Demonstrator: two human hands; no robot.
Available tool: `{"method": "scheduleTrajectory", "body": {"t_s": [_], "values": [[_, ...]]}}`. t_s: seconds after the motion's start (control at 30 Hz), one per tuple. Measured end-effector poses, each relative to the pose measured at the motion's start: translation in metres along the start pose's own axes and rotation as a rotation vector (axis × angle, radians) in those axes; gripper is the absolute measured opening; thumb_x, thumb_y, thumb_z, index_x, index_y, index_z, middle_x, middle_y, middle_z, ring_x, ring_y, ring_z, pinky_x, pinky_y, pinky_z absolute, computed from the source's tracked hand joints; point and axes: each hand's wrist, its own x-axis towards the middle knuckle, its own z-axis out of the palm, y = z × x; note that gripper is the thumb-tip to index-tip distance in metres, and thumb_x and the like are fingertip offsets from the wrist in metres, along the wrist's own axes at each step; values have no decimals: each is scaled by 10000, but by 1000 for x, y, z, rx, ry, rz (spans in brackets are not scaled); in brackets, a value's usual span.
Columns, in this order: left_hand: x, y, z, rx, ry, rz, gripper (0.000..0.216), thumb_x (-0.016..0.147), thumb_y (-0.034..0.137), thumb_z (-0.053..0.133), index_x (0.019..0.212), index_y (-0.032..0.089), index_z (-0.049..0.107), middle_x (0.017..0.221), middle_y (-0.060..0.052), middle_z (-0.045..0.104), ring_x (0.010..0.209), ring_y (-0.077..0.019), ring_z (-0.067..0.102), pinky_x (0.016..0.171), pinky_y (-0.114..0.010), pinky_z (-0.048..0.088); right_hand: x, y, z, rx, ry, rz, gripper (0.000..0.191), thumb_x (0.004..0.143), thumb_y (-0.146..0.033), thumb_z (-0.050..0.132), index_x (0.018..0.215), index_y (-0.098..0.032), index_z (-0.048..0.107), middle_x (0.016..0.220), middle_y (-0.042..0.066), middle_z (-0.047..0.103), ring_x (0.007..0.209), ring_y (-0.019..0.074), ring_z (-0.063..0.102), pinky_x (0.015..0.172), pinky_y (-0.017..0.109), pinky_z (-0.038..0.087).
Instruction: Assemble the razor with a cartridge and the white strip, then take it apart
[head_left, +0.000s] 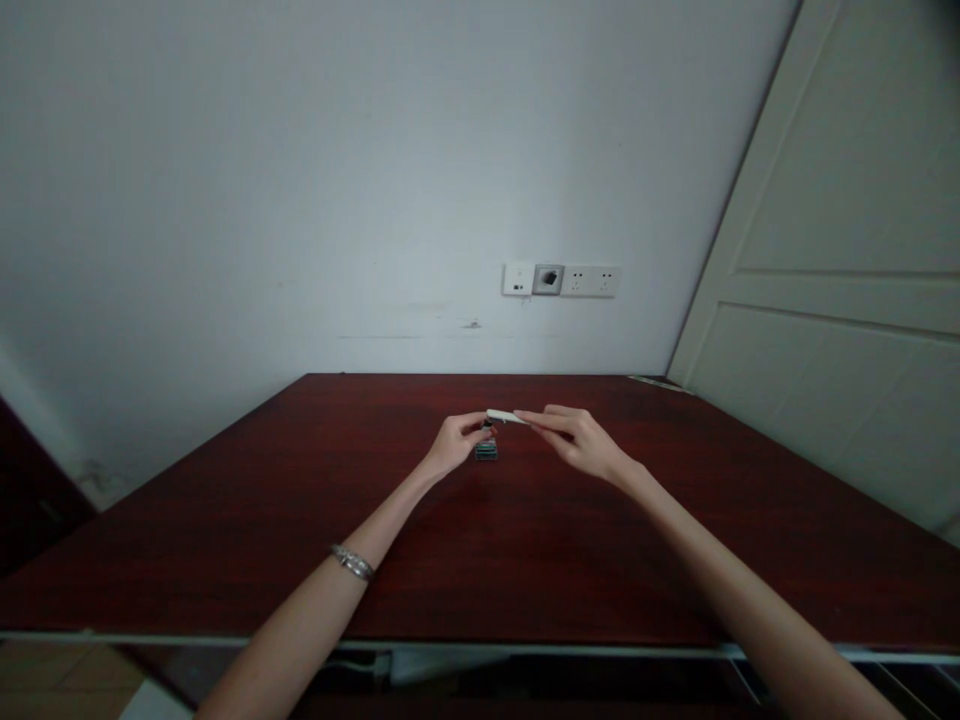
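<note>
Over the middle of the dark red tabletop (480, 550), my right hand (581, 440) pinches the right end of a small flat white piece (504, 415). Its left end sits just above a small dark object with a clear, box-like base (486, 451) on the table. My left hand (455, 441) has its thumb and fingers closed around the upper part of that object, beside a bit of orange-red. Whether the white piece touches the object or my left fingertips I cannot tell. The object's exact kind is too small to make out.
Behind the table rises a white wall with a row of sockets (591, 281) and a black plug (550, 279). A pale panelled door (832, 300) stands along the right side. A thin strip (660, 384) lies at the far right corner. Below the front edge are shelves.
</note>
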Motion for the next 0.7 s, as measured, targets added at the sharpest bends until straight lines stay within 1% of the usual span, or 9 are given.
{"method": "scheduleTrajectory", "body": {"t_s": [0.07, 0.2, 0.33, 0.47, 0.5, 0.63, 0.7], "values": [[0, 0, 0, -5, 4, -4, 235, 698, 209, 640, 901, 98, 678, 829, -73, 682, 790, -185, 617, 776, -325, 479, 1, 0, 0, 14, -32, -30, 360, 897, -261, 391, 1224, -221, 535, 718, 35, 539, 618, 120, 474, 593, 236, 354], [1, 1, 0, -21, 18, -12, 231, 692, 213, 645, 889, 97, 680, 822, -72, 681, 758, -174, 617, 751, -314, 486, 2, 0, -1, 8, 40, 20, 365, 898, -266, 388, 1233, -217, 526, 724, 39, 546, 605, 120, 464, 586, 239, 352], [1, 3, 1, -61, 39, -13, 271, 668, 209, 664, 919, 107, 672, 848, -68, 681, 769, -177, 622, 751, -318, 490, 0, 1, 1, 98, -6, -5, 346, 894, -280, 404, 1195, -215, 562, 713, 38, 574, 597, 119, 467, 587, 236, 359], [0, 7, 2, -86, 36, -42, 275, 667, 223, 667, 909, 92, 669, 798, -68, 681, 728, -172, 625, 734, -327, 500, -2, 1, 4, 140, 84, 51, 350, 892, -285, 406, 1191, -196, 565, 770, 58, 618, 619, 126, 478, 607, 246, 371], [0, 8, 2, -89, 37, -41, 271, 661, 222, 671, 899, 91, 669, 793, -66, 681, 726, -171, 624, 736, -328, 501, -3, 1, 4, 145, 79, 54, 350, 890, -284, 409, 1188, -194, 568, 763, 58, 618, 615, 127, 476, 603, 246, 370], [0, 8, 4, -113, 63, -28, 269, 640, 207, 686, 885, 99, 659, 823, -61, 679, 747, -168, 626, 743, -321, 503, -1, -4, 0, 200, -25, 43, 336, 877, -298, 431, 1151, -200, 598, 714, 46, 608, 595, 127, 464, 582, 245, 365], [0, 7, 4, -142, 72, -48, 279, 648, 212, 683, 898, 96, 636, 790, -61, 674, 712, -166, 634, 714, -320, 512, 2, -7, -3, 245, 7, 90, 343, 872, -307, 431, 1153, -201, 596, 763, 52, 620, 638, 136, 484, 610, 256, 382]]}}
